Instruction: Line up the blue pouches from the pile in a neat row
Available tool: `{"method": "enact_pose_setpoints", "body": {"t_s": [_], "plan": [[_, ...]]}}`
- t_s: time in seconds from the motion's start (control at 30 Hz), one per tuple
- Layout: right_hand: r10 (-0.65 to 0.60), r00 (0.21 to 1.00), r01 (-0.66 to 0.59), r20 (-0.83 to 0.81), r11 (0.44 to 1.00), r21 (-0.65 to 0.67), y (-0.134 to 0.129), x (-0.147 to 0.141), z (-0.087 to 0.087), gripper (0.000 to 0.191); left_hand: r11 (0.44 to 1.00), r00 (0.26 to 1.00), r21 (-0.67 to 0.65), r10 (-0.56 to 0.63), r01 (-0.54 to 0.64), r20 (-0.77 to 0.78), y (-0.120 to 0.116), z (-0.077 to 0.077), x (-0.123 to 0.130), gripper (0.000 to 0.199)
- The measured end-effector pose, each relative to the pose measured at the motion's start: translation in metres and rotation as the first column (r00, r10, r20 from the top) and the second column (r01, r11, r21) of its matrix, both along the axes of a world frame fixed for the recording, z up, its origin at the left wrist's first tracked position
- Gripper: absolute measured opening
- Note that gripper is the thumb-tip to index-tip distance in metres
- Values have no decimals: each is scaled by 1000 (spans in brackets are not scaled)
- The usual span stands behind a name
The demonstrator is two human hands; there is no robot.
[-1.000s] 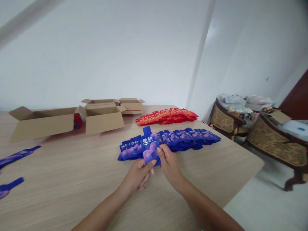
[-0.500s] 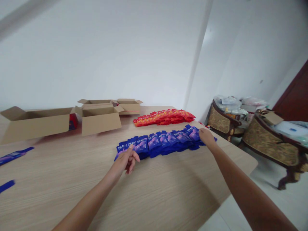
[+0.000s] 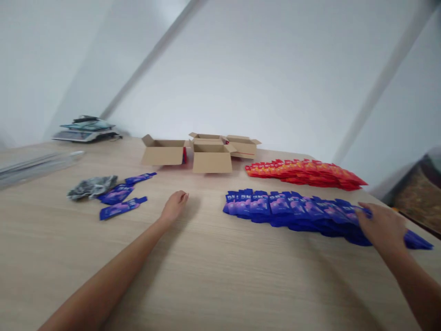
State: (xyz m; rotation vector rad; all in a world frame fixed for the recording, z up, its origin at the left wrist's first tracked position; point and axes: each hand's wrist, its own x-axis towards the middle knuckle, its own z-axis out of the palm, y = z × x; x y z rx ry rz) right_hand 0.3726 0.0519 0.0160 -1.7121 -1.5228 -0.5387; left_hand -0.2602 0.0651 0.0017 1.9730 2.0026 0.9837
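A long overlapping row of blue-purple spouted pouches (image 3: 280, 207) lies on the table. At the row's right end my right hand (image 3: 382, 225) is closed with thumb and fingers on a pouch; its palm hides part of the row. My left hand (image 3: 175, 207) is over the table left of the row, apart from it, fingers curled in with nothing visible in them. Further left lie a few loose blue pouches (image 3: 119, 209), close to a crumpled grey-and-white cloth (image 3: 93, 187).
Behind the blue row is a row of red pouches (image 3: 303, 172). Open cardboard boxes (image 3: 212, 163) stand at the back middle. A flat device with items piled on it (image 3: 87, 131) and clear plastic wrapping (image 3: 37, 165) are at left. A patterned chair (image 3: 418, 195) stands beyond the right edge.
The view has swung left, bringing the loose pouches and cloth into sight. My left hand has left the blue row's left end and moved leftward, its fingers curling in. My right hand stays at the right end.
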Motion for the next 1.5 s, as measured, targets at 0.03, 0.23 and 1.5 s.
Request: {"method": "enact_pose_setpoints", "body": {"t_s": [0.03, 0.23, 1.5], "plan": [[43, 999, -45, 16, 995, 85, 1, -11, -3, 41, 998, 997, 10, 68, -68, -46, -5, 0, -21, 39], [262, 965, -262, 26, 949, 174, -26, -126, 13, 37, 830, 756, 80, 539, -553, -372, -32, -2, -134, 53], [669, 553, -741, -496, 667, 75, -85, -257, 20, 25, 788, 839, -327, -405, 522, 363, -31, 106, 74, 31]]}}
